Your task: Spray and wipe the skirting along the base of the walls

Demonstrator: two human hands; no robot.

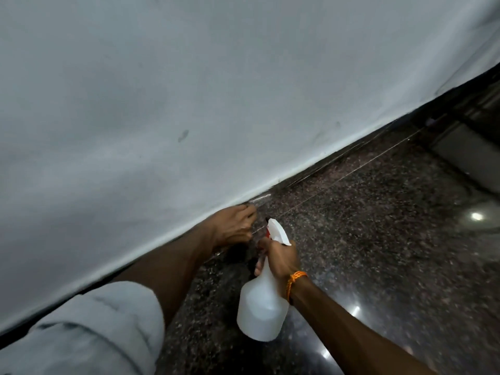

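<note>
In the head view, the skirting (338,158) runs as a dark polished strip under the white wall (189,90), its long axis slanting from lower left to upper right above the speckled floor (378,239). The left hand (234,226) is pressed against it, fingers curled. A dark patch lies under the palm, but whether the hand holds a cloth cannot be told. The right hand (278,258) is wrapped around the neck of the spray bottle (262,301). The bottle's nozzle (273,226) points up and left at the strip just beside the left hand. The left hand is the nearer one. The unwiped stretch seems to lie up and right, so both hands would likely travel that way.
</note>
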